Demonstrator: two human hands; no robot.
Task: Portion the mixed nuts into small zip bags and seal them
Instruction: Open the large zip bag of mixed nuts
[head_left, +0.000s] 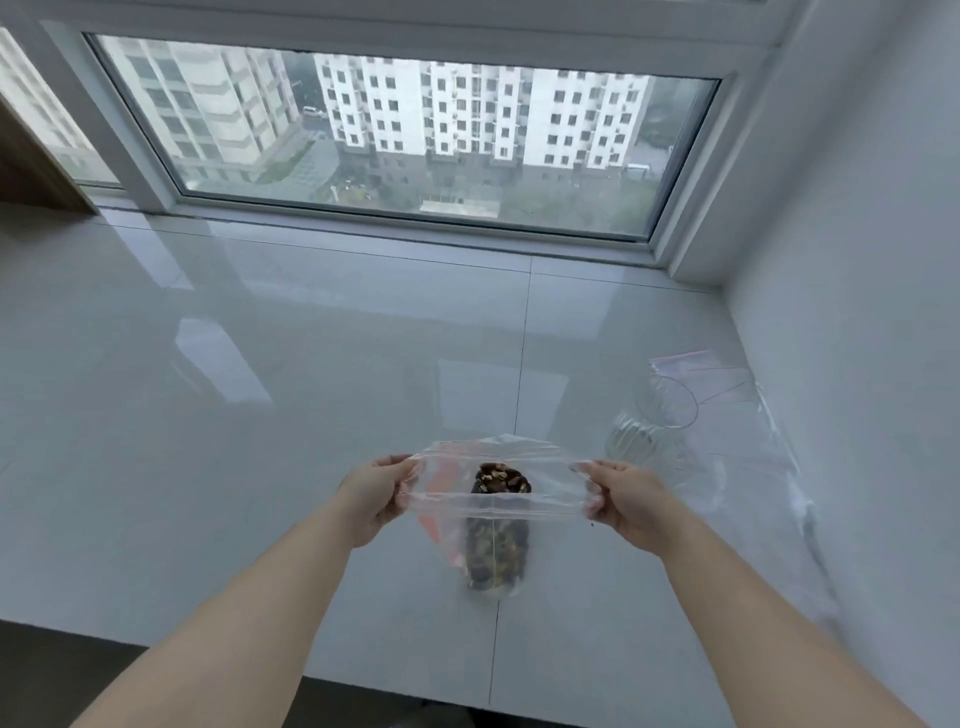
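Forearms: yours, both reaching forward from the near edge of the view, bare.
Left hand (375, 492): yours, pinching the left end of the zip bag's mouth, fingers curled round the plastic.
Right hand (621, 498): yours, gripping the right end of the same mouth, thumb on top, fingers folded under.
Zip bag (493, 499): clear, held up between your two hands above the white counter (260, 415), mouth drawn wide and flat, body hanging down toward you.
Mixed nuts (500, 530): dark column of pieces settled in the middle of the bag, below the mouth; a pale orange patch shows through the plastic on the left side.
Step in hand: by my judgement, closing the seal on a filled portion.
Handling note: keep the mouth taut as you have it, so both zip tracks line up; check that no nut or crumb sits in the track; press from one end and run along to the other, letting air out before the last stretch.
Risk: the load hangs in the centre, so a slack grip on either end may tip the bag and spill.
Glass jar (649, 423): clear, ribbed, standing on the counter beyond your right hand; contents cannot be told.
Spare bags (727, 384): flat clear plastic lying by the wall behind the jar.
Window (405, 130): farthest back, apartment blocks outside.
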